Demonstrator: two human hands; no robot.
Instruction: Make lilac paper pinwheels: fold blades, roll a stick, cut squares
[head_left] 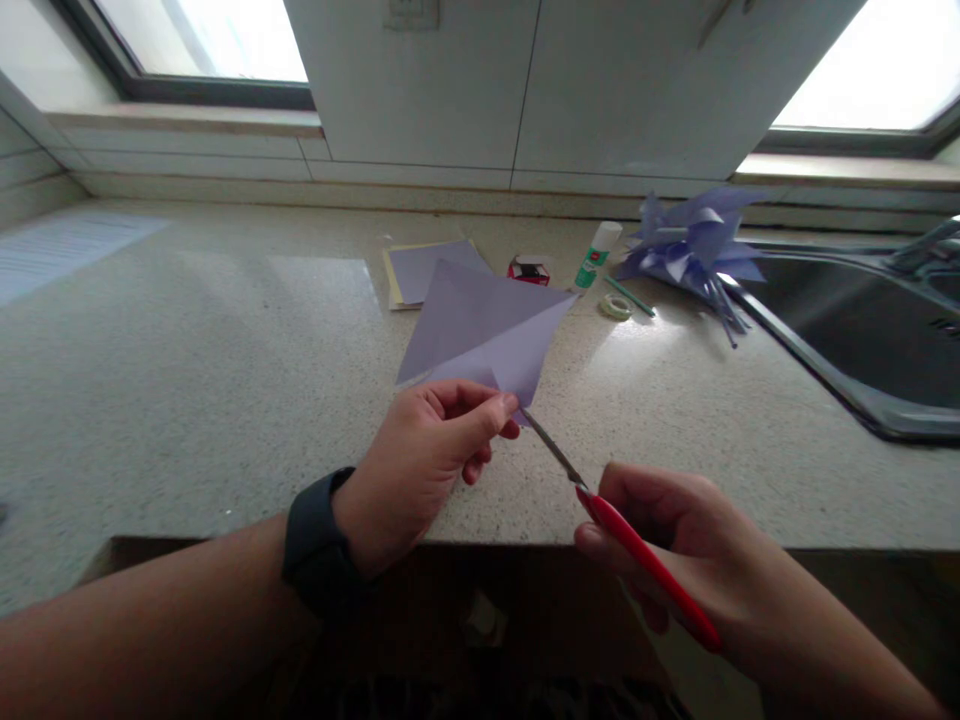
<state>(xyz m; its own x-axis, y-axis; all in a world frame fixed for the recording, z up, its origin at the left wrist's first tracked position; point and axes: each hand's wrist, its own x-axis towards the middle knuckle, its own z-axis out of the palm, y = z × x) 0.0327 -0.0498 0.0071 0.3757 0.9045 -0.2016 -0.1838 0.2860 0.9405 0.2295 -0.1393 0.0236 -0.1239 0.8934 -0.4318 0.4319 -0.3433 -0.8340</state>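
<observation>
A lilac sheet of paper [480, 315] with creases across it is pinched at its near corner by my left hand [435, 455], thumb on top. My right hand [667, 520] grips red-handled scissors [645, 560], their blades pointing up and left to the paper's near corner by my left thumb. Whether the blades are cutting into the paper I cannot tell. A dark band circles my left wrist.
Behind the sheet lie a stack of lilac paper [439, 265], a small red box [529, 268] and a glue stick [598, 254]. A tape roll [616, 307], a green stick [631, 297] and lilac paper flowers [690, 245] are farther right, beside the sink [862, 415].
</observation>
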